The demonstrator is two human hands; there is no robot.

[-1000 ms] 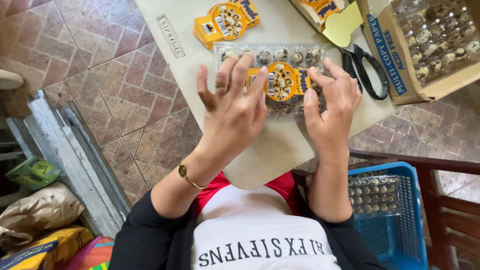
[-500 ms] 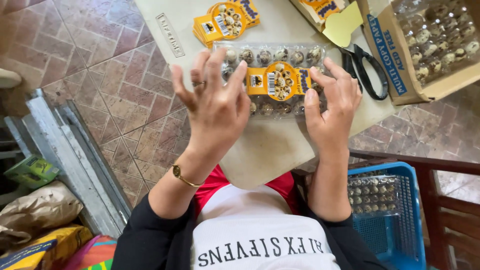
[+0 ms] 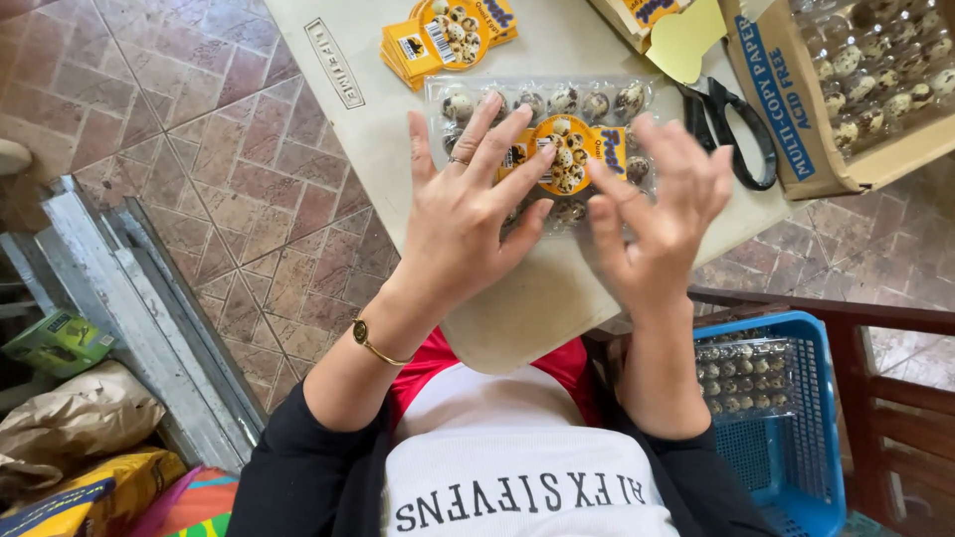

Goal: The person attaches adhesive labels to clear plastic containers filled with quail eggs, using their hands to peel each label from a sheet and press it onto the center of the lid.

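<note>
Both hands have shifted inward, the left hand (image 3: pixel 468 214) and right hand (image 3: pixel 662 214) now hovering spread-fingered, gripping nothing, over the egg tray (image 3: pixel 542 149), seemingly hiding its near edge.

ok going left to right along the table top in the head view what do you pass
stack of yellow labels → clear tray of speckled eggs → black scissors → cardboard box of egg trays

Black scissors (image 3: pixel 734 124), cardboard box (image 3: pixel 796 119) of egg packs, blue basket (image 3: pixel 796 438), yellow label stack (image 3: pixel 443 40)
</note>
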